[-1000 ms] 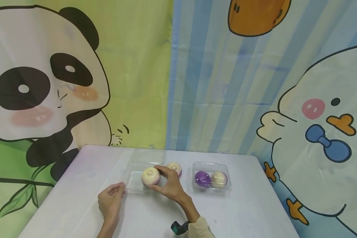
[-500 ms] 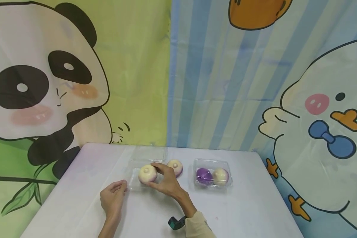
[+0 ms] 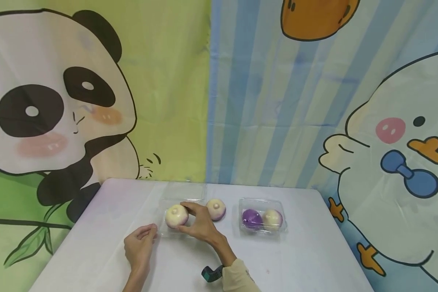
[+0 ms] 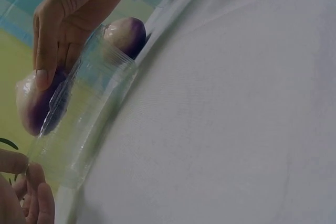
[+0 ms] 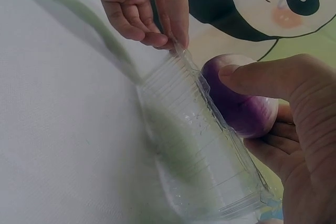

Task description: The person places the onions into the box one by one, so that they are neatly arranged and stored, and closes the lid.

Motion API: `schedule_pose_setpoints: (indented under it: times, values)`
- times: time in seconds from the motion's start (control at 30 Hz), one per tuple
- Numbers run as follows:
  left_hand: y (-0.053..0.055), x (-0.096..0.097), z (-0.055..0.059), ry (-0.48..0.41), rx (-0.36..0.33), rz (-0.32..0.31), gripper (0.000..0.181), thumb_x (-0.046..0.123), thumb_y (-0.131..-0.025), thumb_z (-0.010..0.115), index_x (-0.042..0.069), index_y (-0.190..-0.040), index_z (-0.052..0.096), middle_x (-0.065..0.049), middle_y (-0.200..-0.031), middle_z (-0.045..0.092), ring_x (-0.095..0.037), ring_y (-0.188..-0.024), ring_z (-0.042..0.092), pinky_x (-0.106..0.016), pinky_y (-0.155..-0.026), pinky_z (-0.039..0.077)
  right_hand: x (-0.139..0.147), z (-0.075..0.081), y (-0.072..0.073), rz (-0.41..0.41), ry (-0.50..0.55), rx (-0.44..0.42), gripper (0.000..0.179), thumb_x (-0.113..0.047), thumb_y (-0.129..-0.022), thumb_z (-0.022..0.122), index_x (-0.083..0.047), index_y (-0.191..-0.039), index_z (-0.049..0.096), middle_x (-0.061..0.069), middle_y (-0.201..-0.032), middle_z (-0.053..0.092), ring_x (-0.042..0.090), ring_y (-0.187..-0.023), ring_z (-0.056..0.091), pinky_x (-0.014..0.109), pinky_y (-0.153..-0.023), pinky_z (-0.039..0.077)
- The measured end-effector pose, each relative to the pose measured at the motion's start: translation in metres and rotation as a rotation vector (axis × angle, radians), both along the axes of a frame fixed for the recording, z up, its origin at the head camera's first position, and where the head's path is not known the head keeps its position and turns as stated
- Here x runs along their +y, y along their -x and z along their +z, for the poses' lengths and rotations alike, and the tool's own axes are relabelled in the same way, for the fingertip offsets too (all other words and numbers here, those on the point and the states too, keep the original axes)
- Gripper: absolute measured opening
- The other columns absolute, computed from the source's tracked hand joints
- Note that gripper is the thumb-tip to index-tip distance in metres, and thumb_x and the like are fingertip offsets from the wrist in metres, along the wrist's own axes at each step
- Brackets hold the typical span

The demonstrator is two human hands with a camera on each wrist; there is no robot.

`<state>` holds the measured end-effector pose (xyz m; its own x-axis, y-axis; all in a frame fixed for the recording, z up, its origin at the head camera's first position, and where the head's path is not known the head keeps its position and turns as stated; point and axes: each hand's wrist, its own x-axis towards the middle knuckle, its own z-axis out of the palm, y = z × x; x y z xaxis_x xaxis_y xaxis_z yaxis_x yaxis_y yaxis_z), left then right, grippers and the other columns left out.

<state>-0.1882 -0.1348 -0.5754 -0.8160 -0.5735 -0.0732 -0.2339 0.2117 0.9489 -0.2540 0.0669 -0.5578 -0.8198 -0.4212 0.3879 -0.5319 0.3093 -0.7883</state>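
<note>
My right hand [image 3: 203, 224] holds a round cream-and-purple vegetable [image 3: 177, 216] with a small nub on its cream end, thumb on one side and fingers on the other. It is over the left part of an open clear plastic clamshell box [image 4: 97, 135], with its purple side at the rim in both wrist views. My left hand [image 3: 140, 247] pinches the box's near left corner between thumb and forefinger. Behind the right hand, a second such vegetable [image 3: 216, 209] lies on the table beside the box. The clear lid [image 3: 185, 191] is folded back to the rear.
To the right stands another clear plastic box [image 3: 262, 202], holding one purple-side-up vegetable [image 3: 252, 219] and one cream-side-up vegetable [image 3: 272, 220]. All lie on a white table [image 3: 295, 251]. A cartoon-printed curtain [image 3: 168, 101] hangs behind the table's back edge.
My right hand has shifted a little left with the vegetable, over the box's left part. The left hand keeps its pinch on the box corner. The head view has shifted slightly.
</note>
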Motion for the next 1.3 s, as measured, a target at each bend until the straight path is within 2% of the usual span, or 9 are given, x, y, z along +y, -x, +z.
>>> schedule_pose_setpoints:
  times: [0.3,0.53,0.8,1.0,1.3]
  values:
    - [-0.002,-0.004,-0.002,-0.002,0.000,-0.003,0.022,0.018,-0.102,0.074,0.001,-0.116,0.078,-0.013,-0.098,0.085,-0.009,-0.073,0.075,-0.013,-0.062,0.058,-0.005,-0.002,0.000,0.006,-0.002,-0.019,0.070,-0.009,-0.080,0.097,-0.002,-0.142,0.066,0.013,-0.140,0.075,0.024,-0.132,0.072,0.025,-0.112,0.060]
    - [-0.002,-0.003,-0.002,0.005,-0.014,-0.001,0.021,0.018,-0.102,0.073,0.002,-0.116,0.078,-0.013,-0.097,0.085,-0.010,-0.074,0.074,-0.013,-0.062,0.057,-0.009,-0.005,0.003,0.019,-0.021,0.012,0.067,-0.010,-0.080,0.097,-0.002,-0.140,0.067,0.012,-0.138,0.076,0.023,-0.130,0.073,0.025,-0.110,0.061]
    - [0.001,-0.002,-0.002,-0.012,-0.002,0.001,0.023,0.018,-0.102,0.073,0.001,-0.117,0.077,-0.017,-0.103,0.084,-0.012,-0.076,0.076,-0.013,-0.061,0.057,-0.010,-0.002,0.005,0.026,-0.017,-0.035,0.070,-0.013,-0.081,0.098,-0.002,-0.142,0.066,0.012,-0.140,0.075,0.024,-0.131,0.073,0.025,-0.112,0.060]
    - [0.002,-0.002,-0.002,-0.016,-0.008,0.010,0.023,0.018,-0.103,0.072,0.002,-0.118,0.077,-0.017,-0.104,0.084,-0.011,-0.076,0.076,-0.013,-0.061,0.058,-0.013,0.003,0.007,0.036,-0.052,-0.050,0.072,-0.012,-0.080,0.098,0.002,-0.143,0.066,0.013,-0.141,0.074,0.022,-0.131,0.072,0.023,-0.113,0.059]
    - [0.000,-0.003,-0.002,-0.027,-0.014,0.006,0.022,0.017,-0.102,0.073,0.002,-0.118,0.078,-0.011,-0.098,0.085,-0.010,-0.075,0.074,-0.013,-0.062,0.058,-0.017,0.004,0.010,0.051,-0.120,-0.044,0.070,-0.008,-0.080,0.096,0.003,-0.142,0.066,0.016,-0.138,0.075,0.021,-0.128,0.074,0.020,-0.110,0.059]
